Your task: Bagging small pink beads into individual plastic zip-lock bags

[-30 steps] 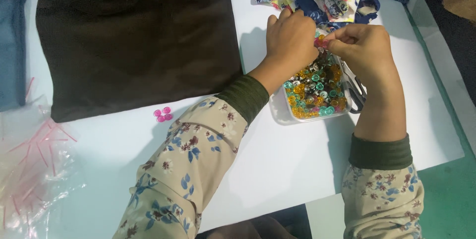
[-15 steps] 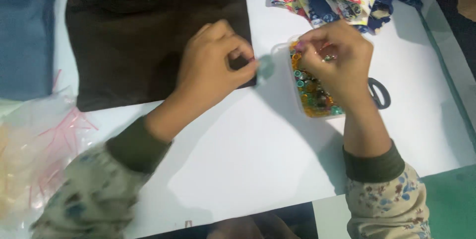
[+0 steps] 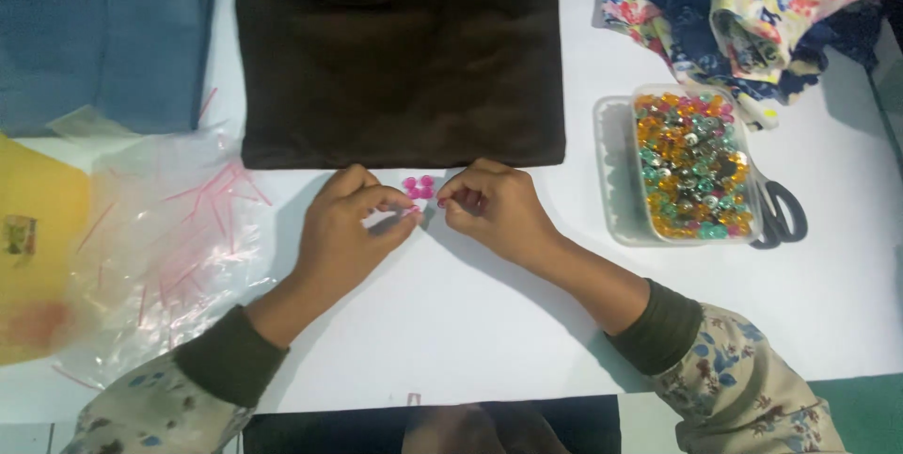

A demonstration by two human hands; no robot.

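glossy pink beads [image 3: 419, 187], matt brown cloth [image 3: 400, 49], smooth white table [image 3: 489, 322]

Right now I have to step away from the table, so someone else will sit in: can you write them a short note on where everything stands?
Left hand and right hand both pinch at a small cluster of pink beads on the white table, just below the brown cloth.
The clear tub of mixed beads sits to the right, scissors beside it.
Done: a few pink beads set out.
Left: most beads remain in the tub.
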